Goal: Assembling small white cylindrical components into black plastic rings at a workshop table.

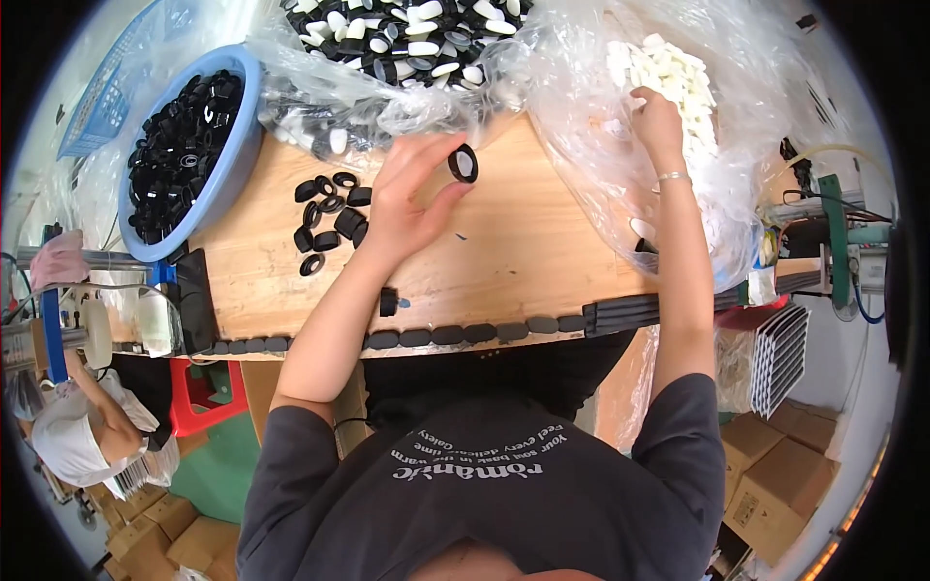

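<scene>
Black cap (464, 164) in left hand (405, 198), right hand (659, 123) at white pieces (690, 82)

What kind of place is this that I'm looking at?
Probably a small assembly workshop. A rounded light-blue plastic tub holds many small round black parts, white oblong pieces lie heaped on clear plastic sheeting, and brown cardboard boxes sit nearby.

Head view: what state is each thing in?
Left hand, holding a black cap by thumb and finger
Black cap, tilted, pale inside showing
Right hand, at the white pieces, grip unclear
Blue basin, filled with black parts
Clear plastic, crumpled, open
Loose caps, scattered on the table
Black-and-white parts, heaped
</scene>
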Demonstrator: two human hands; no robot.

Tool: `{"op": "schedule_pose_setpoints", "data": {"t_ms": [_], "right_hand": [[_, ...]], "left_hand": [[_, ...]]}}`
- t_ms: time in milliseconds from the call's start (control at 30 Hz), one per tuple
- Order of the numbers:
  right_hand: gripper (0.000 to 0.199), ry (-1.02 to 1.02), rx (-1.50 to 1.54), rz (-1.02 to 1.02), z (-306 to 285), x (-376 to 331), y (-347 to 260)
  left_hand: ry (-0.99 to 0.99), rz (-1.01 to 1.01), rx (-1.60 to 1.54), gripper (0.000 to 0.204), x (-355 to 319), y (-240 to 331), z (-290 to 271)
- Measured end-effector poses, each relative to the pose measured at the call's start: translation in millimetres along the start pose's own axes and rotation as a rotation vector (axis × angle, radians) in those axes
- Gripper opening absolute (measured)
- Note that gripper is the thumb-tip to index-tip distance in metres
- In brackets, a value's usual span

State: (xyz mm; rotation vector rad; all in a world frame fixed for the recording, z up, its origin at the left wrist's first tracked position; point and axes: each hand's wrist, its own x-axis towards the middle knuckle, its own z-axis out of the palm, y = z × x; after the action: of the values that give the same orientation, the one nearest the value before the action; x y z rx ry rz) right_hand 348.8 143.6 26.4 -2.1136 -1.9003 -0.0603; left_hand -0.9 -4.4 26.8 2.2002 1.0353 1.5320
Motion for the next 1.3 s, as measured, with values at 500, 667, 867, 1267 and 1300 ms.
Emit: {"op": "schedule_pose_setpoints", "data": {"t_ms": [500,667,867,1267,1300], "right_hand": [[0.017,0.390,1.146,-0.645,-36,-152,-174],[0.016,0.414,1.083,-0.683,-32,-156,-179],[0.018,0.574,0.956,-0.789,-23,-154,-178],[0.026,0.222,1.170,-0.684,-33,-159,-173],[0.026,0.118,1.261,-0.544,-32,-158,-172]], "left_hand": [[0.243,0.045,0.129,0.049,-2,3,6],[0.212,0.137,0.140,0.050,2,6,5],[0.262,0.136,0.130,0.049,1,8,6],[0.273,0.179,0.133,0.047,1,4,1],[0.271,0.177,0.131,0.047,0,4,1]]}}
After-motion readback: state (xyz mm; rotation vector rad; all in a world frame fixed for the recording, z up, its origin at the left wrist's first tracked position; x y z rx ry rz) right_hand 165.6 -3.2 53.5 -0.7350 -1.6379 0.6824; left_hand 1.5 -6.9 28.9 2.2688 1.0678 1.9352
